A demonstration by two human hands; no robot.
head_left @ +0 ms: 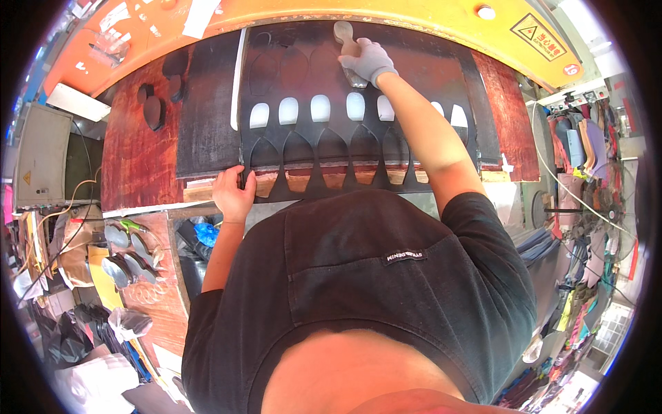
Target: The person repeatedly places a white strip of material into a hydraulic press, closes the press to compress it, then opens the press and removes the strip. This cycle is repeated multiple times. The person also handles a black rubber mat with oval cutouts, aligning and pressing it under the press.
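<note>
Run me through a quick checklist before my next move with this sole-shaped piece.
1. Right hand gripping the tan, sole-shaped piece: ok.
2. Right hand gloved: ok, pale grey glove.
3. Left hand gloved: not ok, it is bare.
4. Left hand away from the piece: ok, it is at the near left corner of the black, flat sheet.
5. Piece sitting flat on the sheet: cannot tell from above.
6. Clearance under the orange machine beam: cannot tell; its height is not readable here.

Orange machine (414,10) across far side
</note>
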